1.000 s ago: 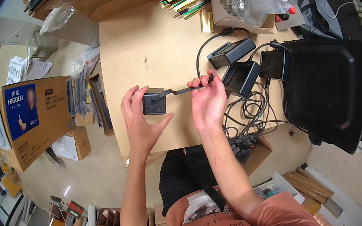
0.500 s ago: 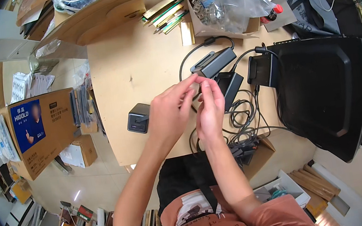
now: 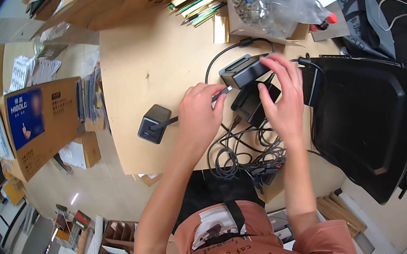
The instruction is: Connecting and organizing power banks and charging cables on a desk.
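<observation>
Left hand: the left hand (image 3: 199, 113) is closed in a pinch, thumb against fingers, on a flat black ribbon-like cable (image 3: 218, 95), near its pale, metallic-looking tip
Cable: narrow and smooth; one end meets the black cube-shaped block, the middle is hidden behind the hand, and the tip is just beside the near left corner of the long black box
Cube: a black cube-shaped block (image 3: 155, 123) with rounded edges and a smooth hard shell, set on the table left of the hand
Right hand: the right hand (image 3: 286, 102) is widely curved, thumb well apart from the fingers, fingertips at the right end of the long black box; whether they grip it I cannot tell
Long box: a long black box (image 3: 244, 73) of matt plastic, tilted, with a raised part along its top
Cradle: a black hollow-topped plastic cradle (image 3: 257, 103), near the right thumb
Cords: thin round black cords (image 3: 227, 164), looped loosely by the table's near edge
Table: a pale, smooth wood-coloured table (image 3: 135, 64)
Far edge: slim gold and green sticks (image 3: 199, 7) beside an open cardboard box (image 3: 299, 31) heaped with crinkled clear plastic bags (image 3: 295, 2)
Right side: a broad black panel (image 3: 368, 114) with rounded corners
</observation>
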{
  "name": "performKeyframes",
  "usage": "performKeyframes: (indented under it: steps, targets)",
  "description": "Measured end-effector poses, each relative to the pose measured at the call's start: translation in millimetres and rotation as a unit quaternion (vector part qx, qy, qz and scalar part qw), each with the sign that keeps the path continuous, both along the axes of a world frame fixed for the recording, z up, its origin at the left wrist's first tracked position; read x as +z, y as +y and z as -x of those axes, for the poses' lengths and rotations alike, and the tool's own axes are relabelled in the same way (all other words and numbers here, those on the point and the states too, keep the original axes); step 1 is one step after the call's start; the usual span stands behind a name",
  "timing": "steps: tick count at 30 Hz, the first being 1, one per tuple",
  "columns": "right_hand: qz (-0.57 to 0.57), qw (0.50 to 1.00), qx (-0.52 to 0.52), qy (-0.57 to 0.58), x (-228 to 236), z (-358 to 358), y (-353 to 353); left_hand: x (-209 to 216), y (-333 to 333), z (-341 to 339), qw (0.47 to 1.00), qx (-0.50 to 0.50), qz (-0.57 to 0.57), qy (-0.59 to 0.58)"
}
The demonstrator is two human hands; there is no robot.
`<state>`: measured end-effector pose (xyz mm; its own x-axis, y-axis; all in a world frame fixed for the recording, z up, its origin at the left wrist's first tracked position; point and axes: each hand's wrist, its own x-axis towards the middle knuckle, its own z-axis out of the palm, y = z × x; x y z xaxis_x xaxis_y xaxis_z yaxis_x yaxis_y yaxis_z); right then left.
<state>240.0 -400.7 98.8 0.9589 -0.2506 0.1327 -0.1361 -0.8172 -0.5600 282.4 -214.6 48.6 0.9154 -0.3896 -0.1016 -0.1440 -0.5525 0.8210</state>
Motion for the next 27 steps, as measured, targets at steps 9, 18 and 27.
performKeyframes:
  steps: [9, 18, 27]
  targets:
    - [0.102, 0.974, 0.152, 0.132, -17.5, -25.1, -18.8, -14.7, -17.9, 7.8, 0.998, 0.053, 0.010, -0.039]
    - [0.088, 0.975, 0.160, 0.125, -20.0, -24.5, -17.9, -23.9, -14.4, 6.9, 0.994, 0.054, 0.071, -0.070]
    - [0.088, 0.972, 0.178, 0.122, -17.4, -28.7, -21.7, -24.4, -19.8, 4.5, 0.992, 0.031, 0.080, -0.095]
